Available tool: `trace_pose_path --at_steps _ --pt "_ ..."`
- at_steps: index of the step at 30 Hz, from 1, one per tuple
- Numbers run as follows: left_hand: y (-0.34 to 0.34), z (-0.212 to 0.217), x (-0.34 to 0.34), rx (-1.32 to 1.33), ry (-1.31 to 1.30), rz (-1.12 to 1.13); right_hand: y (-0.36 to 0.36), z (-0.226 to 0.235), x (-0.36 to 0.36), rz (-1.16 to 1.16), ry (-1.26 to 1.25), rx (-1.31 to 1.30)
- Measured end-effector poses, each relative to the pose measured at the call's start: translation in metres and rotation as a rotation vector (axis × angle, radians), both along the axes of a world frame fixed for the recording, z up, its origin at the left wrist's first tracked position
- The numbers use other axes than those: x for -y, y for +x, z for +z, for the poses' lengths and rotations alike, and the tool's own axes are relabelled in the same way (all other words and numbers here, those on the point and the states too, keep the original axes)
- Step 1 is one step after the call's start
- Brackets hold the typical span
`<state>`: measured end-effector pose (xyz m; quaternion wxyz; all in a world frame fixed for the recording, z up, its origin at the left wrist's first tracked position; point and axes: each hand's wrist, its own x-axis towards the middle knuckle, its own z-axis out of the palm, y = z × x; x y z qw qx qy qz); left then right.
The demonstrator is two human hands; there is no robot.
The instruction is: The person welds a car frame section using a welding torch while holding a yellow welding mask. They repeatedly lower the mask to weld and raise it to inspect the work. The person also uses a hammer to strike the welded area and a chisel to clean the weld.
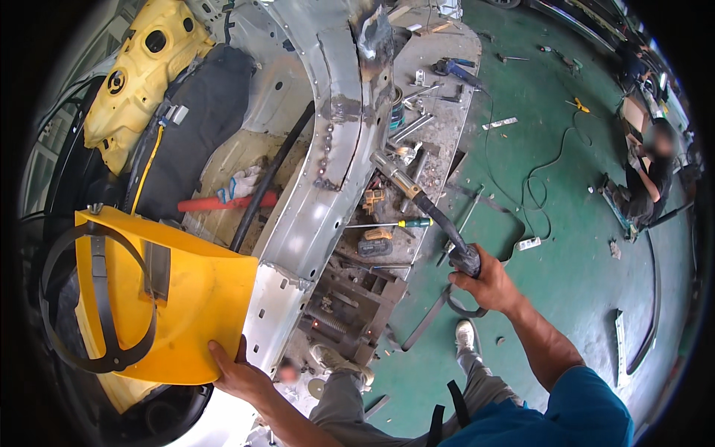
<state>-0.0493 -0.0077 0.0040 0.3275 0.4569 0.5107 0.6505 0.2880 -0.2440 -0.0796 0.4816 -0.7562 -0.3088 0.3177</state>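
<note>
My left hand (242,376) grips the lower edge of a yellow welding mask (205,305), whose inside with the black headband (51,320) faces up. In my right hand (488,284) is the black handle of a welding torch (439,216). Its metal nozzle points up and left, close to the edge of a grey car body pillar (339,149). Weld spots and a scorched patch mark that pillar. The torch tip seems near the metal, but I cannot tell whether it touches.
Tools crowd the bench (465,48) beyond the pillar: an angle grinder (456,71), a screwdriver (413,223) and a cordless drill (375,242). Cables (532,179) cross the green floor. Another person (652,175) sits at the right. Inside the car lie a red tube (192,205) and a glove (244,182).
</note>
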Motion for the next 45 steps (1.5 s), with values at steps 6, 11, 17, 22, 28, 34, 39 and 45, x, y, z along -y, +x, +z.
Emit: trace_pose_path --at_steps 6,11,17,22,28,34,39,45 --pt "0.005 0.000 0.000 -0.057 -0.022 0.005 -0.001 -0.009 -0.005 0.013 0.043 -0.026" --pt "0.011 -0.002 0.001 -0.085 -0.035 -0.003 -0.002 -0.011 -0.008 0.019 0.019 0.010" --pt "0.019 -0.002 0.003 -0.106 -0.050 -0.035 -0.002 -0.011 -0.009 0.033 0.037 -0.016" --pt "0.025 -0.001 0.005 -0.079 -0.004 -0.057 -0.001 -0.012 -0.008 0.033 0.029 -0.014" --pt "0.023 -0.002 0.004 -0.076 -0.063 -0.067 -0.004 -0.019 -0.005 -0.009 0.024 -0.022" --pt "0.024 -0.006 0.004 -0.051 -0.064 -0.080 -0.006 -0.024 0.001 -0.014 -0.021 -0.021" --pt "0.027 -0.003 0.005 -0.027 -0.103 -0.074 -0.008 -0.022 0.004 -0.021 -0.040 -0.031" --pt "0.030 -0.003 0.007 0.021 -0.139 -0.076 -0.010 -0.025 0.008 -0.006 -0.029 -0.053"
